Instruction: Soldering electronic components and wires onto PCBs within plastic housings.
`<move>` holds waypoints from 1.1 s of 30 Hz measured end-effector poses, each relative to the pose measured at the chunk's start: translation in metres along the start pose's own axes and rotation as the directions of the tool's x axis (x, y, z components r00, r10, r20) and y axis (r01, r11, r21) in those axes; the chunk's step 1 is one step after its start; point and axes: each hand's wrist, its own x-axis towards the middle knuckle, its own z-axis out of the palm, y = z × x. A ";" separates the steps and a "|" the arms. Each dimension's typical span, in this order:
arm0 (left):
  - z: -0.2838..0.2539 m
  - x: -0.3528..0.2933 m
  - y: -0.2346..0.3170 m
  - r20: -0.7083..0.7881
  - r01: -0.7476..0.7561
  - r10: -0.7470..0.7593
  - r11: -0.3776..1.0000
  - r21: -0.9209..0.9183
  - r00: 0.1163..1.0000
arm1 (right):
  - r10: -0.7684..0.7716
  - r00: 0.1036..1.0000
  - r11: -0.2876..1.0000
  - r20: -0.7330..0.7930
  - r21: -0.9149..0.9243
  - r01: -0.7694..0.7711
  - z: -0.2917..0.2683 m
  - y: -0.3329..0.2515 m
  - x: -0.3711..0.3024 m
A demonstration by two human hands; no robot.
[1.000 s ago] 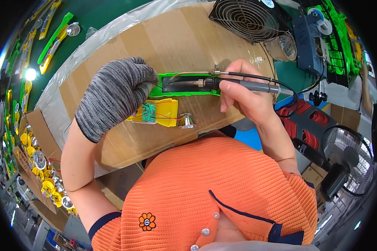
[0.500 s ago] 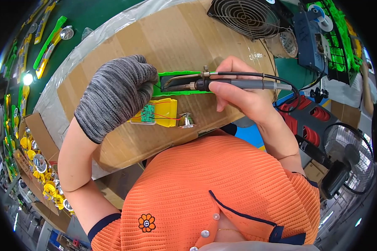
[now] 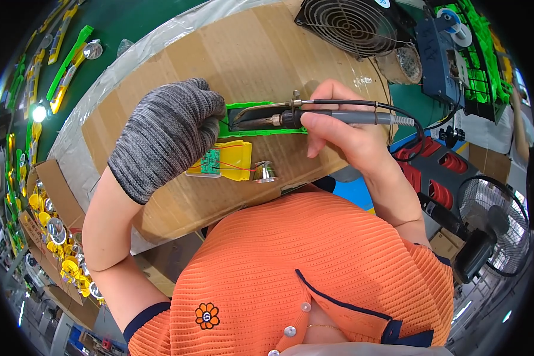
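My left hand (image 3: 166, 136), in a grey knitted glove, is closed at the left end of a long green plastic casing (image 3: 279, 133). Its fingertips are partly hidden, and a thin dark wire shows beside them. In my bare right hand (image 3: 347, 139) is a soldering iron (image 3: 353, 117) with a black cable and a curved metal feed tube. The iron's tip points left, over the casing's dark inside, close to the glove. Just below lies a yellow plastic piece (image 3: 238, 159) with a green circuit board (image 3: 210, 163), red wires and a small silver reflector (image 3: 266, 172).
Brown cardboard (image 3: 243, 59) covers the worktop. A black fan (image 3: 347, 26) stands at the far right, near a blue-grey machine (image 3: 436, 59) with a wire spool. Yellow parts with reflectors (image 3: 56, 231) fill a box at left. Another fan (image 3: 495, 225) stands at right.
The casing, my gloved hand and the iron have shifted very slightly to the right. Both hands keep their hold.
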 end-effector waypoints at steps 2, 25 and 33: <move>-0.001 0.000 0.002 -0.001 0.003 -0.003 1.000 0.001 1.000 | -0.014 1.000 0.999 -0.002 0.041 0.014 -0.001 0.000 0.000; -0.007 0.000 0.021 0.015 0.009 -0.012 0.984 0.179 1.000 | -0.230 0.964 0.951 -0.132 0.179 0.252 -0.017 0.015 -0.029; -0.014 -0.023 0.028 -0.049 -0.086 0.094 0.986 0.143 0.994 | -0.257 0.943 0.939 -0.213 0.173 0.296 -0.020 0.022 -0.035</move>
